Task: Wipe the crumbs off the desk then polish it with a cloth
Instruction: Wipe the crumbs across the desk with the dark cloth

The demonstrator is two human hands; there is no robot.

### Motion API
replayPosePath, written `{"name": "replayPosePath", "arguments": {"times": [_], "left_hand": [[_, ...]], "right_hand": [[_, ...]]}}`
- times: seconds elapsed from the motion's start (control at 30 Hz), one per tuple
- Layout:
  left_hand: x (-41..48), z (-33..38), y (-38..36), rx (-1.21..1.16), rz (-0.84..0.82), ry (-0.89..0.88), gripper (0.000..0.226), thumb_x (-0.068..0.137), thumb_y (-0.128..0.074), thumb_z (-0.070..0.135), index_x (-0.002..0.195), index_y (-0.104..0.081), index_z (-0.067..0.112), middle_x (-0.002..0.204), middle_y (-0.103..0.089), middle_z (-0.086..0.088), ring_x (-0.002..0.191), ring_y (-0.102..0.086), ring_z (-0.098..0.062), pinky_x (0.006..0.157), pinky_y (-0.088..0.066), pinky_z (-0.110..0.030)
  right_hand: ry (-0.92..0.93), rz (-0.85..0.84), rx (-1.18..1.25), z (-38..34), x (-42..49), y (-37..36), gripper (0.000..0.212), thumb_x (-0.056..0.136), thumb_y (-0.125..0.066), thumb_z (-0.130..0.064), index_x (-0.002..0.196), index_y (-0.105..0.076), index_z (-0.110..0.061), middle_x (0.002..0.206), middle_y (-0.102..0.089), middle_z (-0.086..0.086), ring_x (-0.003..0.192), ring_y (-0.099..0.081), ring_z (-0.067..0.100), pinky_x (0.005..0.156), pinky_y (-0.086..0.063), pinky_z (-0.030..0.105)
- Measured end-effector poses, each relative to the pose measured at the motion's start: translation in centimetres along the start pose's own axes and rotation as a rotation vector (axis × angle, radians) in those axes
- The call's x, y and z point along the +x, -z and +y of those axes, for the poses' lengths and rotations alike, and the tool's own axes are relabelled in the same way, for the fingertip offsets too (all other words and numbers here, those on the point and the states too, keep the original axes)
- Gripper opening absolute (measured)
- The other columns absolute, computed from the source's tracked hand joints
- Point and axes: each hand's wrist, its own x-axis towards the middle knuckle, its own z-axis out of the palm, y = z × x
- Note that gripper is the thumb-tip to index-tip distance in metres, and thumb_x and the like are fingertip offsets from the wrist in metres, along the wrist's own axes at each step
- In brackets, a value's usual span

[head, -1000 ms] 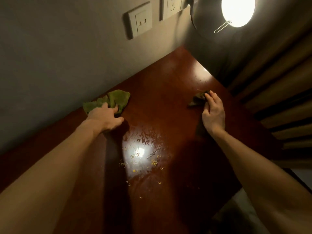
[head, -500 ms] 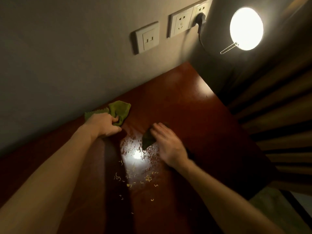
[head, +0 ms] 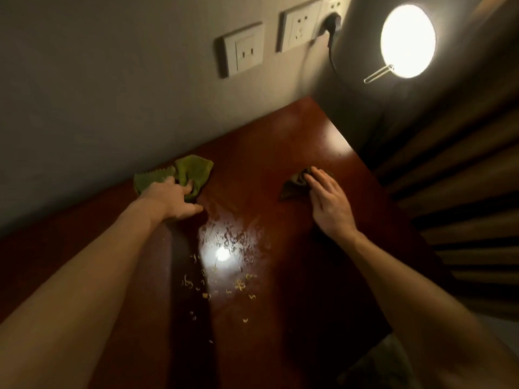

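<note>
Shadows are hiding part of the dark cloth (head: 294, 186) under our right hand (head: 329, 202), whose flat fingers are pressing it at two o'clock on the desk (head: 280, 151). Our left hand (head: 170, 200) is gripping the green cloth (head: 194, 170) at ten o'clock. We are counting two cloths; crumbs (head: 219, 287) toward six o'clock are too tiny to count.

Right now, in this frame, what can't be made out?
Head view only:
- Dark cloth: near part hidden under the right hand; colour lost in dim light.
- Green cloth: near part covered by the left hand.
- Crumbs: too small to identify.
- Desk: glare from the lamp washes out a patch; forearms hide its near edge.
- Plugged socket: cut by the top edge.
</note>
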Motion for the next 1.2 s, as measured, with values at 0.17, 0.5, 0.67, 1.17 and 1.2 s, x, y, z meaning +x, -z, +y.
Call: {"name": "replayPosePath", "arguments": {"times": [0.17, 0.5, 0.67, 1.17, 1.2], "left_hand": [[-0.5, 0.0, -0.6, 0.020, 0.070, -0.009, 0.087, 0.094, -0.041, 0.079, 0.164, -0.025, 0.030, 0.166, -0.026, -0.021, 0.149, -0.036, -0.041, 0.117, -0.036, -0.042], [-1.0, 0.1, -1.0, 0.045, 0.135, -0.011, 0.086, 0.094, -0.037, 0.078, 0.165, -0.025, 0.030, 0.165, -0.028, -0.021, 0.145, -0.040, -0.043, 0.115, -0.039, -0.045], [-1.5, 0.5, -1.2, 0.053, 0.156, 0.003, 0.086, 0.094, -0.039, 0.077, 0.165, -0.022, 0.031, 0.164, -0.028, -0.017, 0.141, -0.044, -0.042, 0.106, -0.045, -0.045], [-13.8, 1.0, -19.9, -0.666, 0.756, 0.491, 0.056, 0.102, -0.049, 0.037, 0.156, -0.042, 0.023, 0.164, -0.036, -0.004, 0.156, -0.024, -0.022, 0.127, -0.015, -0.051], [-15.7, 1.8, -22.4, -0.700, 0.756, 0.611, 0.055, 0.103, -0.049, 0.037, 0.155, -0.041, 0.023, 0.164, -0.035, -0.004, 0.156, -0.024, -0.022, 0.127, -0.015, -0.052]], "right_hand": [[-0.256, 0.003, 0.019, -0.3, -7.4, 1.0, 0.046, 0.112, -0.043, -0.024, 0.158, -0.043, -0.019, 0.167, -0.033, -0.001, 0.158, -0.020, 0.016, 0.128, -0.021, 0.036], [0.025, -0.128, -0.116, -5.3, -16.1, -1.5, 0.048, 0.109, -0.044, -0.011, 0.157, -0.042, -0.013, 0.167, -0.034, 0.007, 0.158, -0.022, 0.025, 0.125, -0.030, 0.051], [0.191, -0.232, -0.182, -5.0, -15.2, -1.0, 0.053, 0.108, -0.031, -0.018, 0.160, -0.035, -0.012, 0.170, -0.025, 0.007, 0.160, -0.013, 0.026, 0.127, -0.023, 0.051], [0.301, -0.353, -0.222, -4.3, -13.2, -0.5, 0.061, 0.102, -0.030, -0.025, 0.162, -0.031, -0.014, 0.172, -0.020, 0.007, 0.161, -0.009, 0.025, 0.130, -0.012, 0.047], [0.301, -0.350, -0.223, -4.3, -13.3, -0.5, 0.059, 0.104, -0.029, -0.026, 0.162, -0.030, -0.014, 0.172, -0.020, 0.007, 0.161, -0.009, 0.025, 0.130, -0.012, 0.047]]}}
